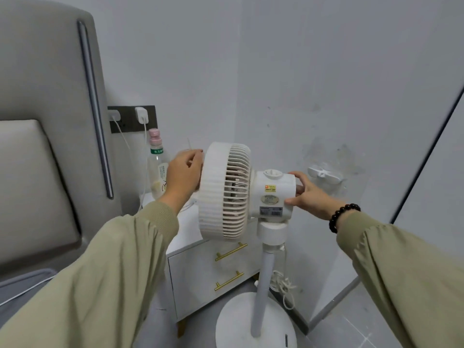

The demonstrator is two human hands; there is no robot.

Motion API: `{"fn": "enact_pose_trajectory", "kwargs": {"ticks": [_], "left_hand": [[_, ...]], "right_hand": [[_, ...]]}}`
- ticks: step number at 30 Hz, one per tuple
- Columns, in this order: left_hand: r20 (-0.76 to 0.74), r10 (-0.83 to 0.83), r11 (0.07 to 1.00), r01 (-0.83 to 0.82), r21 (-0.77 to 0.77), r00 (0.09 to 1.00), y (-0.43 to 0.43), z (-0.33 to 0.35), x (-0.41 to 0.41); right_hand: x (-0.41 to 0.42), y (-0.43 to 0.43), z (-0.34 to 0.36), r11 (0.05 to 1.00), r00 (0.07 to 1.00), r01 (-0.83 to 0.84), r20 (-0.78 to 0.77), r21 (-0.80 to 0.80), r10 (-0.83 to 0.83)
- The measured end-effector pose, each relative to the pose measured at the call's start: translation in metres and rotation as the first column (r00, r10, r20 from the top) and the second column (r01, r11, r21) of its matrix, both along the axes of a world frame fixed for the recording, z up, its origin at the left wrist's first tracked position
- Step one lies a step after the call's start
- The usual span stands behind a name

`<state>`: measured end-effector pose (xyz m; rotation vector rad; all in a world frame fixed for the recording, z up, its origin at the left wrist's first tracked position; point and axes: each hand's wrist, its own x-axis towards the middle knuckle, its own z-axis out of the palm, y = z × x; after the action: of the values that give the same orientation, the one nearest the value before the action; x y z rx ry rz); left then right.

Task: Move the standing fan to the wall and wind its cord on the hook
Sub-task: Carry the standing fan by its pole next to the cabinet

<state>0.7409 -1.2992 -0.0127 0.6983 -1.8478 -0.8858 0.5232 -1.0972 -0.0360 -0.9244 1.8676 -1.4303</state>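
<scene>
Holds standing fan [226, 192]: left grip [184, 172] curled on cage front, right grip [308, 194] clasping motor rear; just beside nightstand [195, 272], near wall [326, 71].

The room around me is evenly, softly lit in a flat cool grey, with only faint shadows on the wall [276, 71] behind the fan [216, 192]. My wide lens bends the edges, so the headboard [50, 71] bows and my sleeves [100, 285] swell large, and everything I see looks slightly soft and smeared
</scene>
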Motion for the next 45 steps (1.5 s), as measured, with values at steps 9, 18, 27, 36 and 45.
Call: {"fn": "enact_pose_trajectory", "kwargs": {"ticks": [9, 18, 27, 36, 45], "left_hand": [[-0.060, -0.192, 0.981, 0.192, 0.007, 0.980, 0.027, 0.001, -0.006], [-0.136, -0.093, 0.995, 0.088, -0.039, 0.986, 0.044, 0.010, -0.004], [-0.044, 0.068, 0.985, -0.074, -0.157, 0.997, 0.051, 0.010, 0.005], [0.329, -0.203, 0.967, 0.242, -0.082, 0.922, 0.039, 0.040, 0.016], [0.669, -0.022, 0.953, 0.218, -0.211, 0.743, 0.065, 0.071, -0.008]], "right_hand": [[0.015, 0.010, -0.007, 0.955, 0.950, 0.296, -0.108, -0.003, -0.294], [0.042, -0.019, 0.002, 0.954, 0.923, 0.297, -0.262, 0.027, -0.280], [0.051, -0.028, 0.010, 0.926, 0.857, 0.360, -0.435, 0.117, -0.278], [0.052, -0.010, 0.017, 0.926, 0.919, 0.294, -0.338, 0.238, -0.205], [0.059, 0.007, 0.021, 0.942, 0.934, 0.266, -0.295, 0.203, -0.200]]}}
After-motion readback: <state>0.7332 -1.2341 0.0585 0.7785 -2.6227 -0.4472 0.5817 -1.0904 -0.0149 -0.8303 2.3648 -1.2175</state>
